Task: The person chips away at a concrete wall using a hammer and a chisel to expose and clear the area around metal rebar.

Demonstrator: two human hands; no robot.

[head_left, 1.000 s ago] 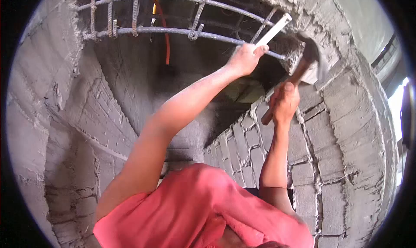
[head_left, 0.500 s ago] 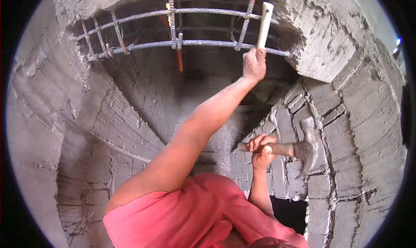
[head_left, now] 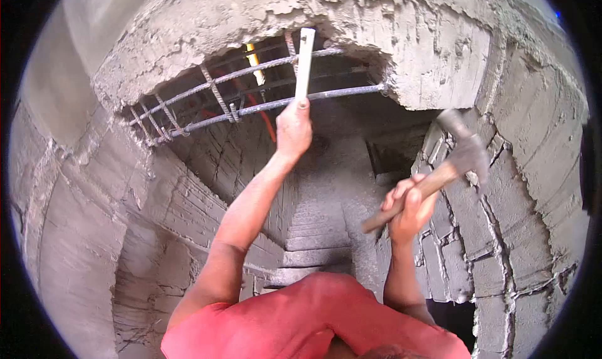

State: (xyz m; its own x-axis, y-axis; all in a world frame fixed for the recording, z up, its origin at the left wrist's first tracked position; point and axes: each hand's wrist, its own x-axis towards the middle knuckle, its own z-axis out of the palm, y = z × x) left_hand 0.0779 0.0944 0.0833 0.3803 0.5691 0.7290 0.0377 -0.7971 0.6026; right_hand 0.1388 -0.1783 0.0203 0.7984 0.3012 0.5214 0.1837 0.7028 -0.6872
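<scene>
My left hand point(head_left: 294, 128) is wrapped round the lower end of a pale, flat-looking bar point(head_left: 305, 64). The bar points upward across the rebar point(head_left: 257, 107), and its top end is near the broken concrete edge point(head_left: 276, 14). On the right, my right hand point(head_left: 411, 207) grips the wooden handle of a claw hammer point(head_left: 466, 153). The hammer's head is up and to the right of that hand, in front of the block wall, slightly blurred. Air separates the hammer from the bar.
Below the opening, steps point(head_left: 318, 241) lead down between rough walls. A block wall with mortar joints point(head_left: 501, 233) rises on the right. Behind the rebar hang a yellow strip point(head_left: 254, 64) and a red one point(head_left: 268, 124). A dark hole point(head_left: 453, 318) is at lower right.
The view has shifted. My left hand and the bar have moved left and lower across the rebar. My right hand has moved slightly right, and the hammer is tilted with its head higher.
</scene>
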